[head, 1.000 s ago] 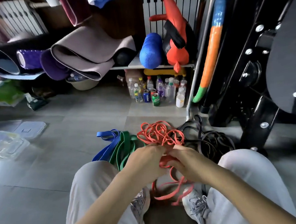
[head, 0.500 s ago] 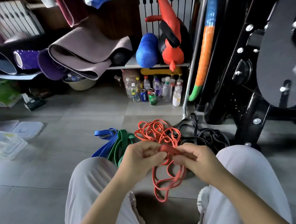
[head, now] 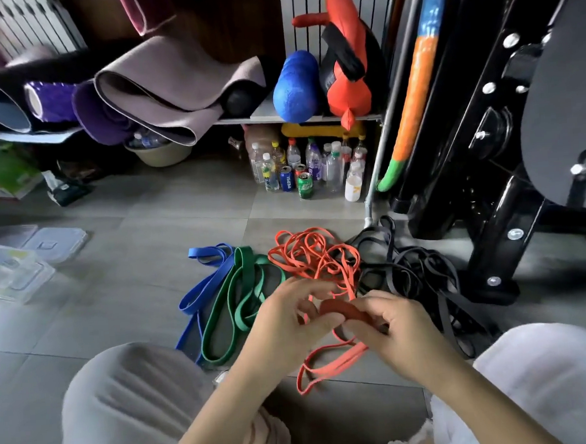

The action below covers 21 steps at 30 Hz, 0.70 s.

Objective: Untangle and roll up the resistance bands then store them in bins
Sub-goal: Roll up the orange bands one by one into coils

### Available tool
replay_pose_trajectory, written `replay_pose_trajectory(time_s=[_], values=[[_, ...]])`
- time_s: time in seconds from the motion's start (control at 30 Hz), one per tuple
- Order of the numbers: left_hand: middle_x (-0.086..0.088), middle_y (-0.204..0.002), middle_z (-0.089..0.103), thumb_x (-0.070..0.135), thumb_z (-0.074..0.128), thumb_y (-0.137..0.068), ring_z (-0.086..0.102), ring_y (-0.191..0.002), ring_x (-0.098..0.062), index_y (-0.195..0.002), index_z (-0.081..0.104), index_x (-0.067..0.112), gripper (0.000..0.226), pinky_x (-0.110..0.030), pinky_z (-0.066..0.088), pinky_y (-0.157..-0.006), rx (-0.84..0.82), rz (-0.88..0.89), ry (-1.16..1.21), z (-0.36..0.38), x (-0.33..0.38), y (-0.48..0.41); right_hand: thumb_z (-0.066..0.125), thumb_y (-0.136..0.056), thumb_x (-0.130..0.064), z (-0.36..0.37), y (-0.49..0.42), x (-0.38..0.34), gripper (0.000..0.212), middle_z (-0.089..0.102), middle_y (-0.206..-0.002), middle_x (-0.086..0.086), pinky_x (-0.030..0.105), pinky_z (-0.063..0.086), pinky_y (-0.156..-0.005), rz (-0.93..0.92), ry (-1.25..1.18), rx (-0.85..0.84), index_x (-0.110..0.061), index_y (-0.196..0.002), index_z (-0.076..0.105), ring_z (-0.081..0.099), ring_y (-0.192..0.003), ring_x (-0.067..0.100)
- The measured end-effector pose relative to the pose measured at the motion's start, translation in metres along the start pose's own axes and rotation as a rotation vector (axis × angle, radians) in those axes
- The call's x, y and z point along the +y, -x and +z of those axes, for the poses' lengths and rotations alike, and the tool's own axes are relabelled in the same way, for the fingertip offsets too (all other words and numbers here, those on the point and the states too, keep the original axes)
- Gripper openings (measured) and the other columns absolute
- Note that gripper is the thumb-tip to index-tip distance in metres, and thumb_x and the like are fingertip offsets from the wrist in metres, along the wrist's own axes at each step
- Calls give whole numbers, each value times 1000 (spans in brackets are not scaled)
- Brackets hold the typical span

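Observation:
A tangled orange resistance band (head: 316, 254) lies on the grey floor between my knees. My left hand (head: 290, 319) and my right hand (head: 390, 322) both pinch a small rolled-up coil of it (head: 341, 310) just above the floor. A loose loop of the same band (head: 331, 365) hangs below my hands. To the left lie a green band (head: 236, 304) and a blue band (head: 204, 282). A pile of black bands (head: 414, 272) sits to the right. Clear plastic bins (head: 11, 273) stand at the far left.
A black gym machine frame (head: 488, 189) stands close on the right. Bottles and cans (head: 310, 167) stand under a shelf holding rolled mats (head: 160, 89) and a blue roller (head: 295, 86). A clear lid (head: 56, 239) lies by the bins.
My hands have lifted away from my lap with the orange band and wound part of it into a small coil. The hanging loop has shortened and the view has moved a little closer.

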State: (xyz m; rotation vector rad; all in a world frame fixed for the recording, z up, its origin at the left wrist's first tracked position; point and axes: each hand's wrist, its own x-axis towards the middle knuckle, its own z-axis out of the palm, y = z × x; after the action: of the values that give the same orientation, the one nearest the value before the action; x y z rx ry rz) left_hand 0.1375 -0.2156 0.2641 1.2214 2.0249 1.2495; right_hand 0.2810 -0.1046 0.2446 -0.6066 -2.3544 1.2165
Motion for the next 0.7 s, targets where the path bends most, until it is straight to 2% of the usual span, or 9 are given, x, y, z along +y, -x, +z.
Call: replay_pose_trajectory(time_s=[0.07, 0.17, 0.27, 0.37, 0.4, 0.47, 0.53, 0.6, 0.7], values=[[20, -71, 54, 17, 77, -73, 51, -68, 7, -89, 73, 28, 20, -5, 36, -64, -48, 91, -227, -6, 4, -2, 72, -80, -10, 0, 0, -3, 9, 57, -71, -13, 10, 38, -62, -61, 94, -12, -16, -87, 73, 54, -69, -3], [18, -65, 57, 16, 78, -73, 53, -65, 4, -84, 73, 24, 15, -10, 42, -64, -10, 60, -189, -9, 4, 0, 71, -82, -10, 2, -1, -6, 9, 60, -73, -5, 18, 43, -60, -15, 59, 4, -16, -89, 72, 55, -67, 4], [-5, -67, 68, 3, 74, -76, 59, -61, -13, -76, 68, 32, 29, -35, 52, -67, 80, -40, 132, -6, 7, 6, 74, -78, -18, 3, -1, -12, 8, 67, -70, 5, 23, 50, -53, 94, -301, 76, -23, -83, 74, 59, -56, 6], [-1, -67, 69, 9, 69, -76, 60, -58, -6, -77, 73, 21, 13, -21, 52, -59, 135, -61, 535, 4, 9, 15, 71, -69, -34, 10, 2, -15, 17, 68, -72, 16, 50, 55, -61, 127, -460, 119, -33, -86, 74, 65, -64, 35], [-2, -70, 70, 10, 66, -75, 61, -58, -6, -78, 75, 16, 11, -19, 52, -58, 123, -95, 703, 10, 9, 18, 72, -70, -36, 14, 3, -15, 18, 69, -73, 15, 50, 56, -62, 115, -483, 134, -36, -88, 74, 66, -66, 36], [-8, -73, 70, 6, 61, -76, 64, -59, -10, -82, 76, 8, 16, -20, 53, -55, 77, -226, 1110, 24, 10, 23, 72, -73, -39, 19, 5, -13, 19, 71, -79, 4, 39, 58, -60, 79, -493, 162, -40, -92, 73, 67, -66, 22], [-9, -70, 69, 4, 60, -75, 64, -57, -11, -80, 74, 5, 15, -20, 53, -53, 82, -323, 1225, 32, 9, 25, 69, -77, -34, 22, 7, -9, 19, 70, -83, -2, 35, 57, -61, 71, -458, 166, -43, -93, 72, 66, -69, 15], [-5, -69, 68, 4, 66, -76, 63, -56, -7, -82, 72, 12, 12, -17, 50, -52, 92, -305, 902, 30, 6, 25, 66, -80, -25, 18, 9, 0, 18, 69, -83, 0, 38, 56, -67, 88, -364, 143, -38, -91, 73, 66, -73, 18], [7, -84, 65, 7, 72, -79, 58, -63, 3, -96, 65, 31, 30, -12, 45, -61, 45, -87, 133, 16, -6, 19, 67, -82, -17, 12, 12, 7, 11, 62, -76, -3, 24, 48, -63, 55, -139, 26, -24, -86, 73, 60, -69, 5]])
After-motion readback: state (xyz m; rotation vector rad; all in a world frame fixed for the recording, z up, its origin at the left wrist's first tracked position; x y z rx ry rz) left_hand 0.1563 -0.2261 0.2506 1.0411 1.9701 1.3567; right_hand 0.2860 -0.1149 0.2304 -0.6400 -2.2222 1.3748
